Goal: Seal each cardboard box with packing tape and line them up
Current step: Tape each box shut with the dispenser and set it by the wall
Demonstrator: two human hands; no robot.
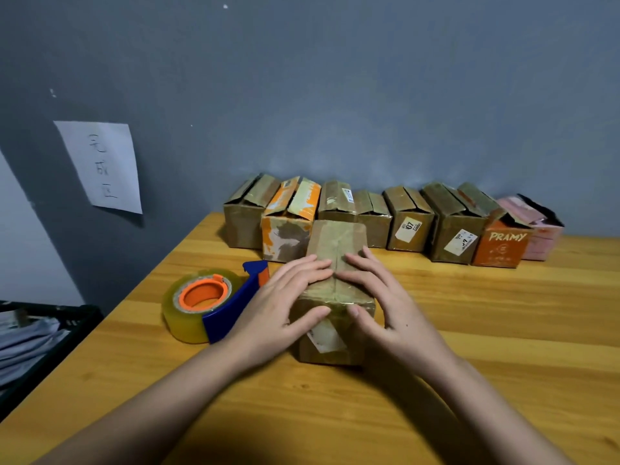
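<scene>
Head view: left hand [285, 300] and right hand [385, 303] flat on brown box [335, 243] at mid-table [469, 330], fingers straight, pressing glossy tape over closed top seam, thumbs on near face beside torn white label. Just left, touching nothing, tape dispenser [214, 303], blue with orange core. Beyond, row of boxes [402, 219] against grey wall, flaps unsealed; paper note [104, 166] on left wall.

The orange box [502, 245] reads "PRAMY"; a brown box's label [408, 228] shows "07".
</scene>
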